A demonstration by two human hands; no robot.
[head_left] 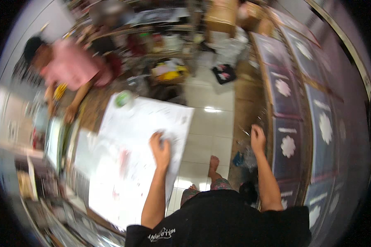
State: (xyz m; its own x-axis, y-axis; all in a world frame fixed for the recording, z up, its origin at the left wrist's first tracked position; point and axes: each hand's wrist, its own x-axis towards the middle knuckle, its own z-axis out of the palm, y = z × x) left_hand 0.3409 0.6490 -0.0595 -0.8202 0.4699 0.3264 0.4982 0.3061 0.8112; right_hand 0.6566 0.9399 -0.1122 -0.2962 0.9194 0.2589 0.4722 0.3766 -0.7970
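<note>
My left hand [158, 151] is over a large white sheet [146, 117] with scattered dark and reddish marks, spread on the table to my left. Its thumb stands apart from the fingers, and a blurred grey patch lies by the fingertips. On the other side, my right hand [258, 140] is raised near the wooden bench [249, 96], its fingers drawn together. Thin shiny strands show beside those fingers; whether they are gripped is too blurred to make out. Below that hand lies crumpled clear plastic [249, 158] with a blue piece [238, 159] next to it.
A roll of green-and-white tape [123, 99] sits on the sheet's far edge. Dark panels with white flower shapes [288, 146] line the right side. A person in pink [72, 64] works at the far left. Cardboard boxes [221, 18] and a black item [224, 74] stand beyond the tiled aisle.
</note>
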